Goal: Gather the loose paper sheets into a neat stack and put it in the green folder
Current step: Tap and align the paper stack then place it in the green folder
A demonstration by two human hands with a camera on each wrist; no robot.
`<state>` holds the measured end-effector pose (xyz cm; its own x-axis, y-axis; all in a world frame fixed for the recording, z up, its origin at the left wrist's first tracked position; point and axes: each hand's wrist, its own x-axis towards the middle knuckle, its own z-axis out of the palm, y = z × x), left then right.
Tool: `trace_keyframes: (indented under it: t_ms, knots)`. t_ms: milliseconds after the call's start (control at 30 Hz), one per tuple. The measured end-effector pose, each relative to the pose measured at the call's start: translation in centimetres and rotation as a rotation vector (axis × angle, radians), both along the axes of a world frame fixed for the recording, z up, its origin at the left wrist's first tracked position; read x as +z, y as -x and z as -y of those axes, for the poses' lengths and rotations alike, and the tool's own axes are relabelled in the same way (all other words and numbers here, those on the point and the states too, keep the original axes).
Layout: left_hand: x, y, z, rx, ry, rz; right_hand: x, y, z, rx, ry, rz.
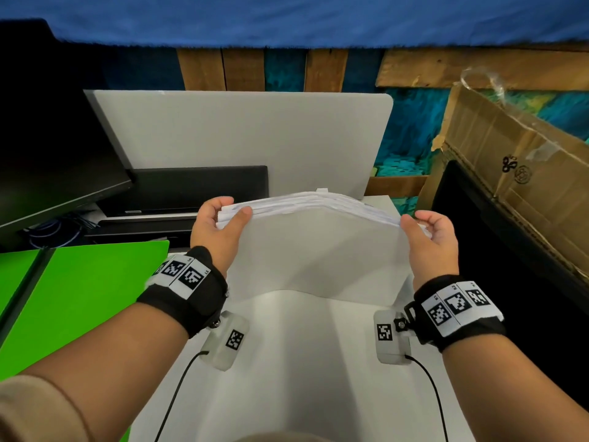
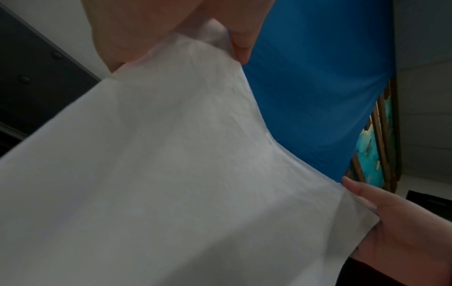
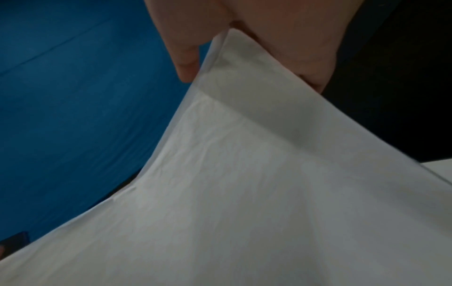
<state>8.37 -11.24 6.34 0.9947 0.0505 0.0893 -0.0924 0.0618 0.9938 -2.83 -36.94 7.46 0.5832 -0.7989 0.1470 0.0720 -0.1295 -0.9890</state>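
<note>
Upright, both hands pinch the paper stack (image 1: 318, 247) (long axis left-right) beside the green folder (image 1: 86, 291).

Matt white paper sheets (image 1: 318, 250), faintly crinkled near the pinching left hand (image 1: 218, 229) and right hand (image 1: 430, 240), sag between the two grips. Left of the grip lies a smooth, satin green folder (image 1: 89, 282); beneath it, a matt white table (image 1: 302, 362). Right of the grip stands rough brown corrugated cardboard (image 1: 510, 148) with glossy clear tape.
</note>
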Motion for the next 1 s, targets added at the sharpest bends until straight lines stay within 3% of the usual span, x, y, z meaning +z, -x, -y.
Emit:
trace_keyframes:
  t_ms: [200, 367, 500, 600, 700, 800, 900, 1000]
  knots:
    - [0.3, -0.9, 0.3, -0.010, -0.064, -0.037, 0.1, -0.9, 0.8, -0.004, -0.049, -0.008]
    - [1.0, -1.5, 0.2, 0.026, 0.008, -0.150, 0.2, -0.7, 1.5, -0.003, -0.028, -0.014]
    - [1.0, -1.6, 0.2, 0.021, 0.006, -0.098, -0.1, -0.5, 2.2, 0.036, 0.008, -0.022]
    - [0.7, -1.6, -0.2, -0.051, 0.009, -0.034, -0.2, -0.2, 2.9, 0.125, -0.022, 0.001]
    - [-0.3, -2.0, -1.0, -0.225, -0.028, -0.020, -1.0, 0.2, 4.6, 0.368, -0.147, 0.005]
    - [-1.1, -2.3, -1.5, -0.285, -0.116, -0.096, -2.4, 0.8, 5.9, 0.560, -0.208, -0.072]
    - [-1.2, -2.8, -2.0, -0.356, -0.073, -0.207, -2.8, 1.0, 5.4, 0.520, -0.092, -0.219]
    - [-0.9, -3.3, -2.4, -0.423, -0.170, -0.178, -3.2, 1.0, 4.3, 0.497, -0.028, -0.234]
